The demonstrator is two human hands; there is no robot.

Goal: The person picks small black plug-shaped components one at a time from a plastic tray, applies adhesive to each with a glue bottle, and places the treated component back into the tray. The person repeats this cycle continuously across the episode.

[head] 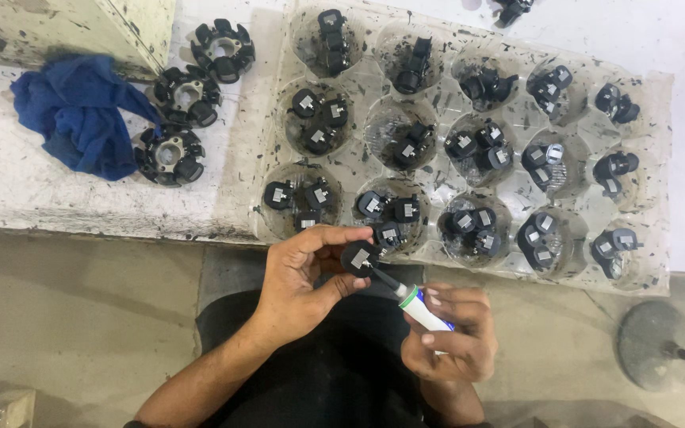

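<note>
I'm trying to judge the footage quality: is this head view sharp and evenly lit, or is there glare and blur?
Head view: even light, soft shadows; the clear plastic tray throws pale glare off its cup rims; the left hand holding a small black part and the right hand with its white tube look fairly sharp; the blue cloth is softer near the edge.

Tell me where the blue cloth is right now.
The blue cloth lies crumpled at the upper left of the head view on the white bench, just left of three black ring-shaped parts, far from both hands.
</note>
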